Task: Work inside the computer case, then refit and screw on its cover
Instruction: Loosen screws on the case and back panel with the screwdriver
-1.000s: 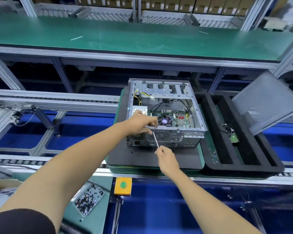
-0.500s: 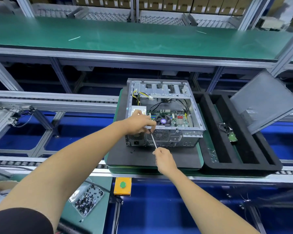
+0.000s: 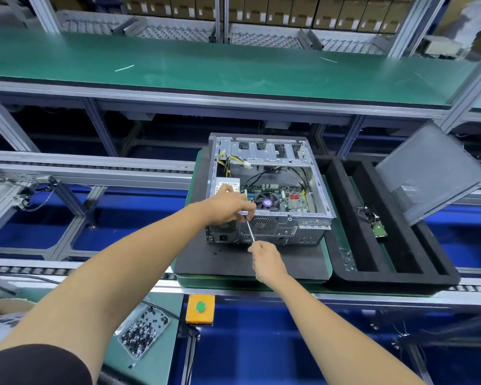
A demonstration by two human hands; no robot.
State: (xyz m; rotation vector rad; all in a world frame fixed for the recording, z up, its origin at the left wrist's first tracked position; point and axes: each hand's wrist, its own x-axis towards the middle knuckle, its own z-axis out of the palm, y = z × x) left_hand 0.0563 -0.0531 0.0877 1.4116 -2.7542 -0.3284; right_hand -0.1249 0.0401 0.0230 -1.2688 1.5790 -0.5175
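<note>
The open computer case [image 3: 270, 190] lay on its side on a dark foam pad [image 3: 250, 262] over a green pallet [image 3: 328, 262] on the conveyor line, its motherboard and cooler fan [image 3: 266, 202] exposed from above. The left hand [image 3: 231, 204] rested on the near upper edge of the case, its fingers curled and pinching the tip end of a screwdriver [image 3: 250, 231] against the rear panel. The right hand [image 3: 265, 258], just in front of the case over the pad, was closed around the tool's handle; the thin shaft ran obliquely upward between the two hands. The detached cover [image 3: 431, 173] stood tilted at the far right of a black foam tray [image 3: 397, 276] beside the pallet; a hard drive [image 3: 379, 230] lay in one of the tray's channels. A clear box of screws [image 3: 143, 332] sat at the near left, beside a yellow box bearing a green push-button [image 3: 200, 307]. A green worktop [image 3: 220, 68] spanned the far side.
</note>
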